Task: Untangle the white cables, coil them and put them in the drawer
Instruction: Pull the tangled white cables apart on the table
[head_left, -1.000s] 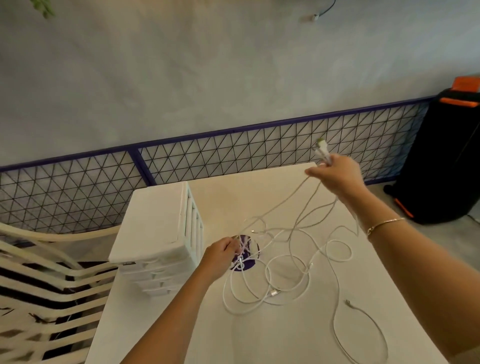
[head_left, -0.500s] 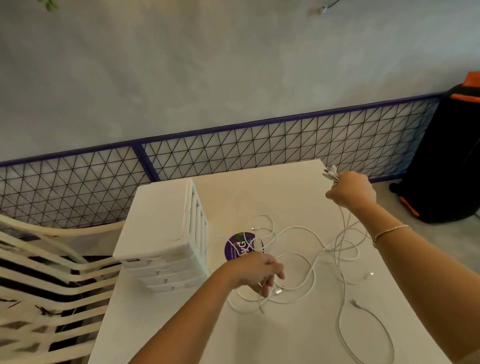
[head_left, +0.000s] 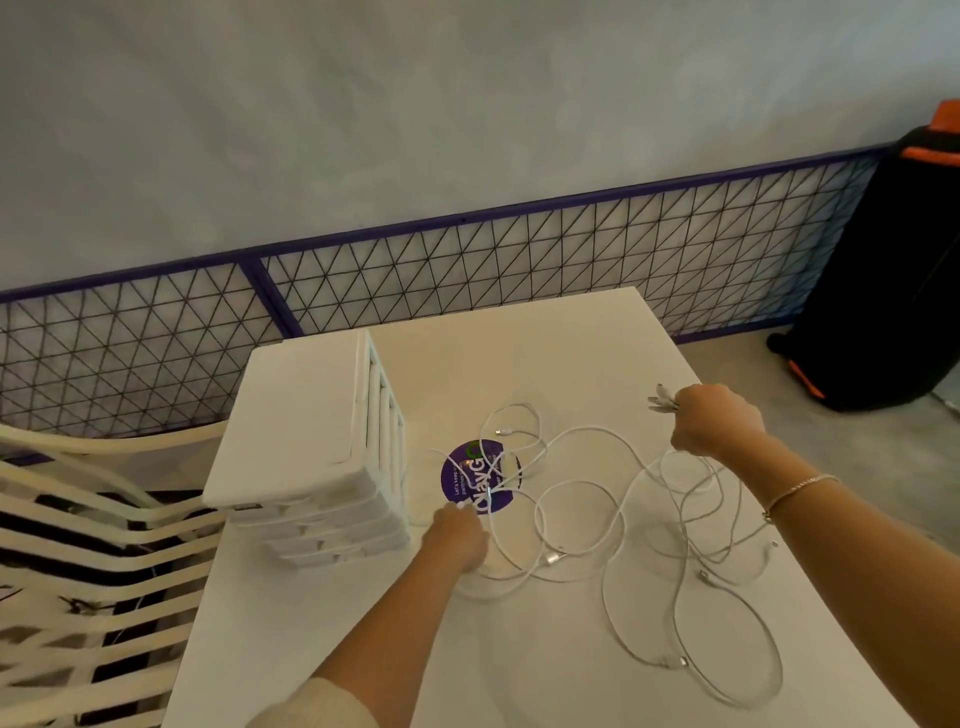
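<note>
Several white cables (head_left: 587, 519) lie tangled in loose loops across the middle and right of the white table (head_left: 545, 332). My right hand (head_left: 719, 423) grips a bunch of cable ends, whose plugs (head_left: 661, 404) stick out to its left, low above the table's right side. My left hand (head_left: 457, 540) is down on the table at the tangle's left edge, fingers curled on a cable beside a purple round sticker (head_left: 480, 475). A white drawer unit (head_left: 317, 452) stands on the table's left side with its stacked drawers facing me, all pushed in.
A white slatted chair (head_left: 78, 545) stands to the left of the table. Behind runs a purple-framed mesh fence (head_left: 467, 270) along a grey wall. A black and orange case (head_left: 883, 270) stands on the floor at the right.
My right hand has come down and toward the right with the cable ends, so the lifted strands have dropped onto the table. My left hand let go near the sticker, shifted right, then returned left.
</note>
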